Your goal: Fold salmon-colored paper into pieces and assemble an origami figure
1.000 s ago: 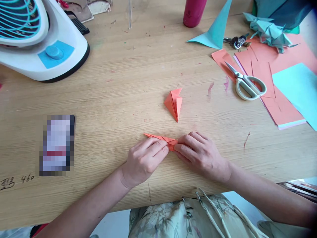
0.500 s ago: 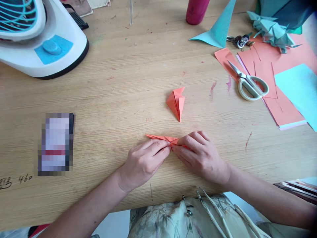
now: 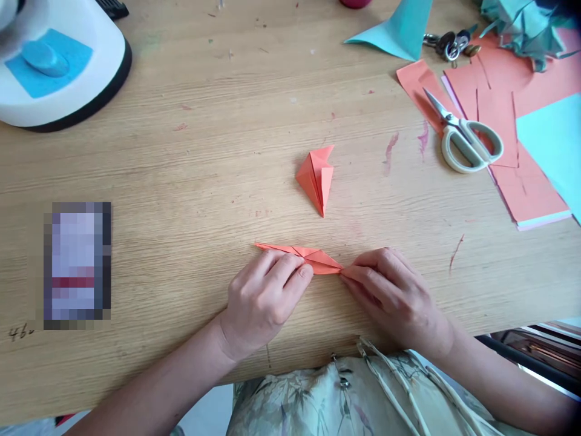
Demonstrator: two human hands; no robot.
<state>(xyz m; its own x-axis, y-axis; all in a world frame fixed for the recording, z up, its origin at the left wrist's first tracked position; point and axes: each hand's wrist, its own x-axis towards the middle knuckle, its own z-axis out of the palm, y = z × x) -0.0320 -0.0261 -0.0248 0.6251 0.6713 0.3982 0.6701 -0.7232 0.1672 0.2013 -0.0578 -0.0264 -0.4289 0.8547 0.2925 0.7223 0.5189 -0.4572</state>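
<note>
A narrow piece of folded orange paper (image 3: 321,261) lies low over the table in front of me, pointed at both ends. My left hand (image 3: 265,297) is closed on its left and middle part, fingers pressing along the paper. At the paper's right tip, my right hand (image 3: 393,297) pinches with thumb and fingers. The undersides of both hands and the paper beneath the left fingers are hidden. Farther off lies a second orange folded piece (image 3: 315,178), kite-shaped with a notched top, touched by neither hand.
Scissors (image 3: 467,142) with pale handles lie on orange paper sheets (image 3: 538,194) at the right, beside a light blue sheet (image 3: 556,145). Behind are keys (image 3: 451,45) and blue-green folded paper (image 3: 403,33). On the left are a blurred-out phone (image 3: 75,260) and a white fan base (image 3: 91,72).
My right hand has slid rightward along the folded paper to its tip, baring the middle part. The left hand keeps its hold. The whole view has shifted slightly.
</note>
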